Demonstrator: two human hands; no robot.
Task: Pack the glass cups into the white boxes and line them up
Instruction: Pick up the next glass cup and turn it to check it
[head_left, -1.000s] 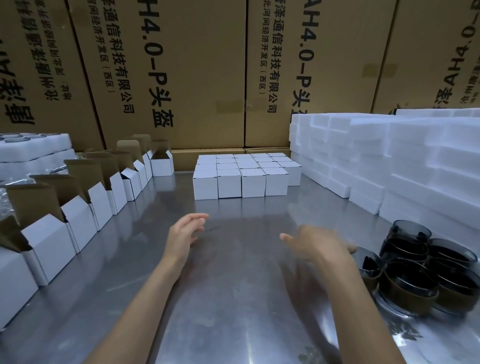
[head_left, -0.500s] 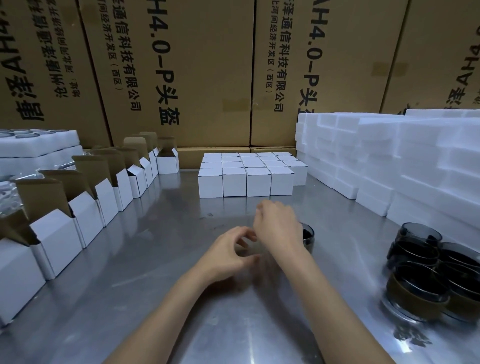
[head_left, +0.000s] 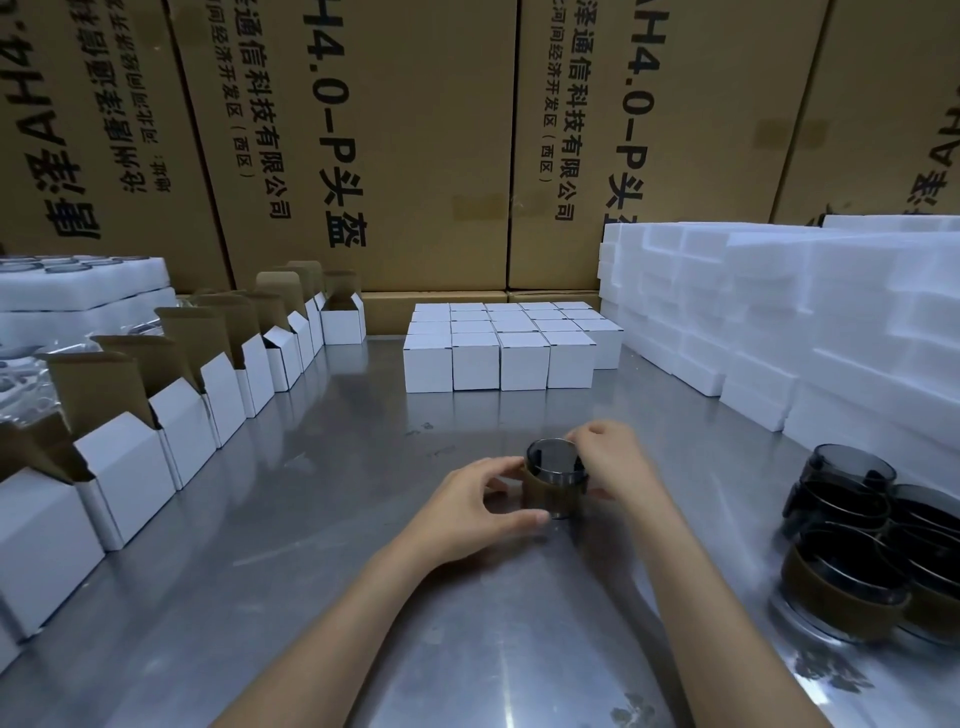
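At the lower centre of the frame, a smoky dark glass cup with a brown paper band (head_left: 556, 480) stands upright on the shiny steel counter (head_left: 322, 519), the left hand (head_left: 475, 506) curling its fingers round its near side and the right hand (head_left: 615, 462) pinching its far rim. Judging by this, one cup is being readied for boxing. Next it likely needs carrying to an open white cardboard box (head_left: 130, 470) in the left row, lowered in squarely, then closed and lined up beside the shut white boxes (head_left: 498, 358) at centre.

Tall brown cartons (head_left: 395, 135) wall the back — steel table (head_left: 322, 519) shines, reflecting light.
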